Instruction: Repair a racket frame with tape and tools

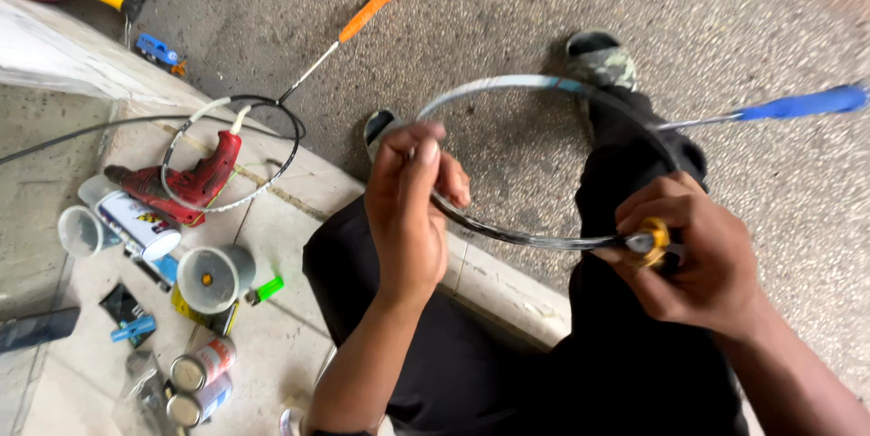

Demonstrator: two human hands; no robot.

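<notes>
Rough grey concrete floor (507, 28) fills the upper frame; a pale tiled ledge (299, 187) crosses the lower left. Centre: an unstrung racket frame with blue handle (535, 237) lies over the person's black-trousered knees. The left hand (412, 205) has its grip pinched on the frame's near edge; the right hand (693, 259) has its grip closed around a small yellow tool (654, 241) against the rim. Left of centre lie a second racket frame with orange handle (272, 119), a red glue gun (186, 178), and string spools and cans (204, 368), partly blurred. The blue handle is cut off at the right edge.
</notes>
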